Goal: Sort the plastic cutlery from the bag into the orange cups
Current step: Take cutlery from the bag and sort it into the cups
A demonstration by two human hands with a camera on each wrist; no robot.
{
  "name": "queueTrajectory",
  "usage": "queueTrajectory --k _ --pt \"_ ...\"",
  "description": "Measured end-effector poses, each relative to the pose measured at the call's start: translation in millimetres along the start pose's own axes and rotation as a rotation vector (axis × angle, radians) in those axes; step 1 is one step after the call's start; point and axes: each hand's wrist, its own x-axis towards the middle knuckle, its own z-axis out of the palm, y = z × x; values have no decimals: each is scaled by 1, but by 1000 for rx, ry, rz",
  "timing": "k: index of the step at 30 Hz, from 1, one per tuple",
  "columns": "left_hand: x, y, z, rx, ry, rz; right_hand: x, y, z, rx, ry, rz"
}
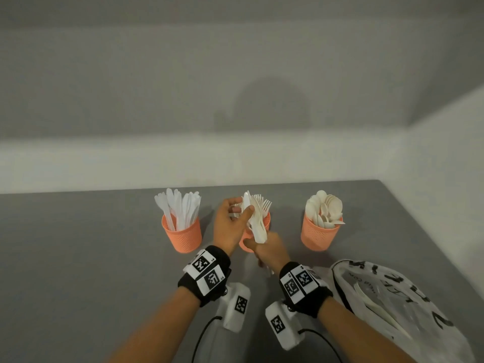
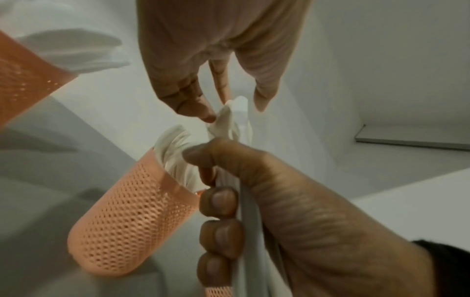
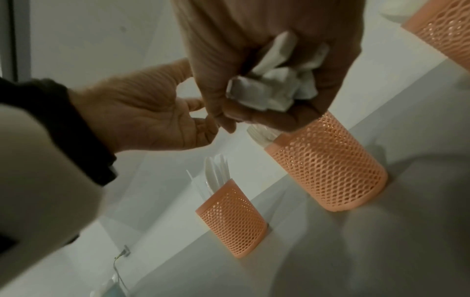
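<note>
3 orange cups in row on grey table (image 1: 78, 258). Left cup (image 1: 182, 235) full of knives, so that's where next piece probably goes.

Left hand (image 1: 230, 226) above middle cup (image 1: 246, 243), thumb and fingertips pinching knife (image 1: 246, 203) at top of bundle (image 1: 258, 226). Tip: pull it straight up, so forks don't snag and come along.

Right hand (image 1: 269, 251) clenched round bundle handles, just in front of middle cup. Keep it tight, steady.

Right cup (image 1: 318, 235) has spoons. Bag (image 1: 398, 307) far right, more cutlery inside.
</note>
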Motion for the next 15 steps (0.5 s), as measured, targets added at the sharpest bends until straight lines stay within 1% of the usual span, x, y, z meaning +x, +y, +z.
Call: queueTrajectory --k 1,3,6,8,12,15 --pt "1 0 0 34 -6 36 0 1 0 2 -4 -7" --pt "4 0 1 80 5 66 0 2 3 0 -21 0" --pt "10 -2 1 95 61 63 -3 3 4 86 -70 9" --pt "15 0 0 94 67 61 -5 1 2 141 -108 8" --pt "20 8 -7 4 68 63 -6 -4 -4 198 -144 57" --pt "20 8 -11 -7 10 67 -4 -5 -5 219 -142 72"
